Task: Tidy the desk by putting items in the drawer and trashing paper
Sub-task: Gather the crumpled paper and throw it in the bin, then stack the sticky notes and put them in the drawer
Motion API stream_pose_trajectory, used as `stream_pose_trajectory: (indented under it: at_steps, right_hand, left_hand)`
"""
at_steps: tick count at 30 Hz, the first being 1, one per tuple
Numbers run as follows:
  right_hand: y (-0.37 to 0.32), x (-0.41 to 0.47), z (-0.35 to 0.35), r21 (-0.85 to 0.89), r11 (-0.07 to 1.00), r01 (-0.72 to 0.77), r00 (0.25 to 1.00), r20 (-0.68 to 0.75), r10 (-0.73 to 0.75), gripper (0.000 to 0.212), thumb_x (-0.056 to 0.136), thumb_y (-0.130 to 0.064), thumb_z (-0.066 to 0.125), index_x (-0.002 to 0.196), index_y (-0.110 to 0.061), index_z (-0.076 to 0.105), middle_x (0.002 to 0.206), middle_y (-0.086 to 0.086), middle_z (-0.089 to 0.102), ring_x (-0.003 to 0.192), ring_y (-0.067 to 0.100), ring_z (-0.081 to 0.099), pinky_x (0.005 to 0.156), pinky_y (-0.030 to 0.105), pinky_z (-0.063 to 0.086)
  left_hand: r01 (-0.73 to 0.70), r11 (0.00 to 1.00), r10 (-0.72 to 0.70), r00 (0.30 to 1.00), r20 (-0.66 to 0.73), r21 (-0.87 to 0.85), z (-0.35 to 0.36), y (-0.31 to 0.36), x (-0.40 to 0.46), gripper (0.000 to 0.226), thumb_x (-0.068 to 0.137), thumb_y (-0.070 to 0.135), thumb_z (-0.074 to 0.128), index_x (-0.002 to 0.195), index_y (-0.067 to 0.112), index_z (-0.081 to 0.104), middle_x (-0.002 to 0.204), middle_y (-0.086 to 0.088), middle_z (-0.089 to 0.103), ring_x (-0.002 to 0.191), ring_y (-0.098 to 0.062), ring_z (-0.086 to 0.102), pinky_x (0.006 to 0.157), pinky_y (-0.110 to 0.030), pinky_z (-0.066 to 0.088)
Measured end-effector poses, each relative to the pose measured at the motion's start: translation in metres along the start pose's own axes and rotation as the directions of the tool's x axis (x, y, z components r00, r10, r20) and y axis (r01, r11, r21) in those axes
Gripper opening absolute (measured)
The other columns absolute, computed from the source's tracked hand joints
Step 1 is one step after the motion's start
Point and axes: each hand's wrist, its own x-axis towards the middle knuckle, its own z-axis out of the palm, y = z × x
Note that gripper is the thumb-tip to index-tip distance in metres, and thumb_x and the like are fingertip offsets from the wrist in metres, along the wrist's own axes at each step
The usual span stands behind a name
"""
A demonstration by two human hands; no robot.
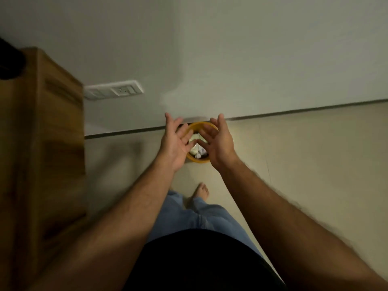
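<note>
A yellow round trash bin [198, 160] stands on the floor against the wall, with crumpled paper [197, 151] lying inside it. My left hand [176, 141] and my right hand [218, 141] hover side by side above the bin, palms turned toward each other, fingers spread and straight. Neither hand holds anything. The hands hide much of the bin's rim and inside.
A wooden desk side [48, 143] rises at the left, with a dark object [10, 59] on top. A white wall socket [114, 90] sits low on the wall. Beige floor tiles [304, 154] stretch to the right. My bare foot [202, 191] is behind the bin.
</note>
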Motion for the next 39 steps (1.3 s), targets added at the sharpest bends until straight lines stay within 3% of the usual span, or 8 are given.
stream_pose_trajectory:
  at_steps: [2, 7, 14, 21, 24, 27, 33, 39]
  right_hand:
    - [0.005, -0.024, 0.016, -0.055, 0.998, -0.001, 0.997, 0.076, 0.005, 0.057, 0.100, -0.051, 0.034, 0.141, -0.012, 0.041, 0.144, 0.013, 0.046, 0.131, 0.027, 0.047, 0.109, 0.047, 0.039]
    - [0.030, -0.077, 0.051, -0.252, 0.967, 0.039, 0.942, 0.333, 0.048, 0.057, 0.098, -0.053, 0.036, 0.137, -0.012, 0.045, 0.138, 0.012, 0.051, 0.127, 0.026, 0.051, 0.107, 0.047, 0.042]
    - [0.088, -0.145, 0.111, -0.572, 0.771, 0.278, 0.815, 0.566, 0.126, 0.029, 0.094, -0.036, 0.058, 0.114, -0.015, 0.060, 0.120, 0.008, 0.064, 0.111, 0.020, 0.062, 0.088, 0.042, 0.055]
    - [0.172, -0.218, 0.147, -0.656, 0.649, 0.386, 0.716, 0.656, 0.239, 0.024, 0.095, -0.032, 0.058, 0.103, -0.010, 0.064, 0.105, 0.008, 0.069, 0.102, 0.023, 0.066, 0.079, 0.041, 0.055]
    - [0.210, -0.247, 0.157, -0.671, 0.589, 0.450, 0.644, 0.701, 0.307, 0.022, 0.095, -0.031, 0.059, 0.098, -0.011, 0.064, 0.103, 0.013, 0.069, 0.099, 0.026, 0.066, 0.072, 0.038, 0.054]
    - [0.243, -0.269, 0.168, -0.676, 0.551, 0.489, 0.599, 0.719, 0.351, 0.017, 0.094, -0.029, 0.060, 0.092, -0.013, 0.064, 0.089, 0.012, 0.065, 0.085, 0.025, 0.064, 0.064, 0.031, 0.055]
    - [0.282, -0.282, 0.191, -0.723, 0.442, 0.530, 0.600, 0.689, 0.408, 0.011, 0.092, -0.026, 0.063, 0.091, -0.016, 0.063, 0.082, 0.000, 0.062, 0.081, 0.020, 0.060, 0.069, 0.037, 0.053]
    - [0.300, -0.270, 0.225, -0.787, 0.300, 0.539, 0.594, 0.608, 0.527, 0.035, 0.088, -0.034, 0.067, 0.115, -0.015, 0.056, 0.110, 0.010, 0.064, 0.101, 0.027, 0.064, 0.077, 0.040, 0.057]
  left_hand:
    - [-0.044, 0.997, 0.043, 0.999, -0.021, -0.056, -0.021, 0.008, -0.023, 0.071, 0.094, 0.066, 0.023, 0.148, 0.021, 0.032, 0.156, -0.011, 0.031, 0.139, -0.029, 0.037, 0.111, -0.048, 0.034]
    - [-0.171, 0.982, 0.166, 0.984, -0.072, -0.079, -0.076, 0.021, -0.095, 0.066, 0.097, 0.060, 0.026, 0.146, 0.019, 0.037, 0.152, -0.009, 0.038, 0.138, -0.026, 0.039, 0.110, -0.047, 0.036]
    - [-0.400, 0.915, 0.398, 0.866, -0.302, 0.059, -0.171, 0.007, -0.199, 0.074, 0.079, 0.055, 0.051, 0.141, 0.015, 0.044, 0.143, -0.002, 0.050, 0.123, -0.016, 0.055, 0.092, -0.034, 0.052]
    - [-0.465, 0.880, 0.446, 0.743, -0.500, 0.093, -0.253, -0.024, -0.295, 0.036, 0.095, 0.041, 0.050, 0.125, 0.022, 0.055, 0.131, 0.001, 0.059, 0.117, -0.011, 0.059, 0.094, -0.036, 0.053]
    - [-0.501, 0.863, 0.437, 0.664, -0.607, 0.074, -0.288, -0.044, -0.330, 0.026, 0.096, 0.038, 0.050, 0.116, 0.024, 0.059, 0.125, 0.003, 0.063, 0.113, -0.010, 0.061, 0.091, -0.035, 0.054]
    - [-0.518, 0.853, 0.396, 0.569, -0.721, 0.061, -0.320, -0.063, -0.358, 0.031, 0.098, 0.036, 0.051, 0.120, 0.017, 0.060, 0.120, 0.002, 0.066, 0.108, -0.011, 0.064, 0.083, -0.033, 0.057]
    - [-0.452, 0.889, 0.290, 0.427, -0.857, 0.076, -0.369, -0.085, -0.384, 0.027, 0.096, 0.041, 0.053, 0.115, 0.024, 0.061, 0.115, 0.003, 0.066, 0.104, -0.011, 0.064, 0.085, -0.036, 0.054]
    - [-0.345, 0.936, 0.185, 0.325, -0.927, 0.065, -0.389, -0.077, -0.375, 0.020, 0.094, 0.045, 0.053, 0.107, 0.030, 0.057, 0.111, 0.004, 0.063, 0.102, -0.014, 0.060, 0.093, -0.043, 0.051]
